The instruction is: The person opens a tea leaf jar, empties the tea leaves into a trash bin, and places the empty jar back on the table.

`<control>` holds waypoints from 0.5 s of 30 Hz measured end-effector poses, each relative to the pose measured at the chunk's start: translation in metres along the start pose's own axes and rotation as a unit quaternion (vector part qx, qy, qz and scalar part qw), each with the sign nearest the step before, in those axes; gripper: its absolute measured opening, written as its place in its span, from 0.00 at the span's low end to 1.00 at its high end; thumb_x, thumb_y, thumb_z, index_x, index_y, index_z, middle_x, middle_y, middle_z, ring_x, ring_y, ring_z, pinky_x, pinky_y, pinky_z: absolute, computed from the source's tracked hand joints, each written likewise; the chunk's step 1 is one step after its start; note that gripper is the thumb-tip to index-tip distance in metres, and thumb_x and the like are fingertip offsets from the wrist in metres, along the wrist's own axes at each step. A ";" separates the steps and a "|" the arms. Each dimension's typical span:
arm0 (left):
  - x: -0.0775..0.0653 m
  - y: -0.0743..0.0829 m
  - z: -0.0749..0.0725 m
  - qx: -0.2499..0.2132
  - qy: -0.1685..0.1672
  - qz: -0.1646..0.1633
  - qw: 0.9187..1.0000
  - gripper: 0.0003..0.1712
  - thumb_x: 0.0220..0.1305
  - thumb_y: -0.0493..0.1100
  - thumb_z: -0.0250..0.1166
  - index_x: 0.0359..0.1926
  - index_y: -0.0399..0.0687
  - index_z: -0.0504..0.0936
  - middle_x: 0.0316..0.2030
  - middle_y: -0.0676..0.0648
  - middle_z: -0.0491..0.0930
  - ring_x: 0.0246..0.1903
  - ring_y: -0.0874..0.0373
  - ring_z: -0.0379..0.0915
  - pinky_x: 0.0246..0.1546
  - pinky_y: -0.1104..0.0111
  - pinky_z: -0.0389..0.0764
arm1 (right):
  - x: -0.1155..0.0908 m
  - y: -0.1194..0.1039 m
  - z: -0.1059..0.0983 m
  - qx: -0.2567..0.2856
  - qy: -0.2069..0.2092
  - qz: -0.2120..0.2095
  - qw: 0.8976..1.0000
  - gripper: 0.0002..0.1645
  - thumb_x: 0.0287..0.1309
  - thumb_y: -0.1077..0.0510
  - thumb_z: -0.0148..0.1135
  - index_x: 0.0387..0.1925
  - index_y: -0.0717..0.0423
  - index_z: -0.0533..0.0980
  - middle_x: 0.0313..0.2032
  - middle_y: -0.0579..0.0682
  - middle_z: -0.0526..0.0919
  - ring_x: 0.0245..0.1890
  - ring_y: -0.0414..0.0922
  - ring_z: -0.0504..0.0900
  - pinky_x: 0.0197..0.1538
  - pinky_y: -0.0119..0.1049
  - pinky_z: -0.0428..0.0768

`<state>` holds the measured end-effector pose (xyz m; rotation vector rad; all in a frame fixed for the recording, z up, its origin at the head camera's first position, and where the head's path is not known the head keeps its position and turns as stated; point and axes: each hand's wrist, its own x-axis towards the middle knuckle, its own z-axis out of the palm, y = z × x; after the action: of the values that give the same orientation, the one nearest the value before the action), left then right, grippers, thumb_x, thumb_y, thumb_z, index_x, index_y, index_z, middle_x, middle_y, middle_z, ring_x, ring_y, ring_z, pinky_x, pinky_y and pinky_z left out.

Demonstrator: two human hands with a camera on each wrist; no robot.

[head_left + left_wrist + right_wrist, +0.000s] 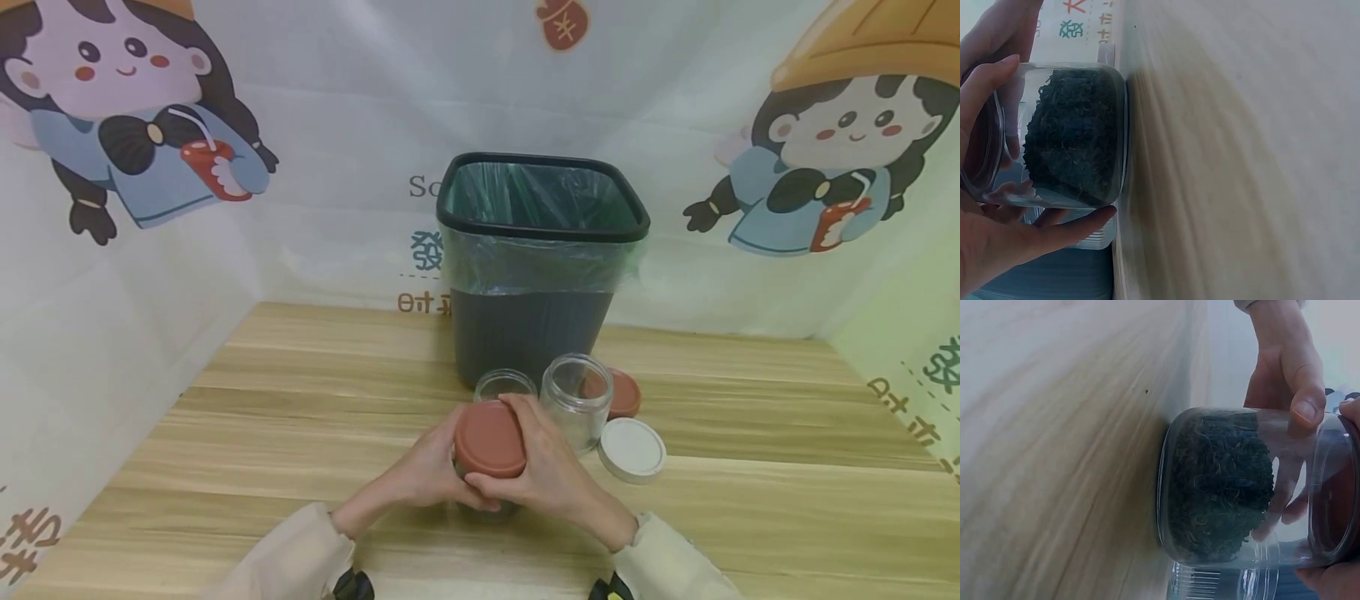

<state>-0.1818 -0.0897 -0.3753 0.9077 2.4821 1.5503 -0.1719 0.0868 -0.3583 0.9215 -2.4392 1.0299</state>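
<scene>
A clear glass jar [1016, 197] stands upright on the wooden table, partly filled with dark dried leaves [1072, 134] that look like loose tea. On its top sits a reddish-brown lid [491, 437]. My left hand [427, 468] holds the jar's body from the left, its thumb on the near side and fingers round the far side. From the other side, my right hand [553, 467] grips the lid, with thumb in front and fingers over the far edge. Both hands hide much of the jar in the head view.
Two lidless glass jars, one on the right [577, 421] and one behind my hands [506, 383], stand close by. A white lid [632, 450] and another reddish-brown lid [624, 393] lie to their right. Behind is a dark bin [528, 333] with a plastic liner, against a printed cloth [337, 167].
</scene>
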 end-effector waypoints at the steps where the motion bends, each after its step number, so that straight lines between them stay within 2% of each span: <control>1: 0.000 0.001 0.000 0.003 -0.003 0.002 1.000 0.52 0.26 0.42 0.79 0.56 0.46 0.61 0.49 0.49 0.73 0.50 0.56 0.68 0.53 0.61 0.68 | 0.000 0.000 0.000 0.005 0.000 -0.002 1.000 0.46 0.34 0.44 0.71 0.54 0.62 0.63 0.46 0.50 0.71 0.42 0.43 0.73 0.44 0.39 0.75; 6: 0.000 0.001 -0.001 0.020 -0.013 0.014 1.000 0.53 0.27 0.44 0.79 0.59 0.45 0.61 0.50 0.49 0.74 0.49 0.57 0.69 0.52 0.63 0.69 | 0.000 0.000 0.000 0.022 -0.002 -0.004 1.000 0.45 0.34 0.45 0.70 0.54 0.61 0.63 0.46 0.49 0.71 0.42 0.42 0.74 0.43 0.38 0.76; 15: 0.001 0.001 0.000 0.011 -0.021 0.008 1.000 0.53 0.28 0.43 0.79 0.59 0.46 0.61 0.50 0.50 0.73 0.50 0.57 0.69 0.52 0.63 0.69 | -0.001 0.002 0.000 0.023 0.000 -0.015 1.000 0.46 0.34 0.46 0.70 0.54 0.63 0.63 0.45 0.50 0.72 0.41 0.43 0.74 0.42 0.38 0.76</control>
<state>-0.1823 -0.0891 -0.3736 0.9544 2.4729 1.4962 -0.1728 0.0881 -0.3596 0.9690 -2.4037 1.0787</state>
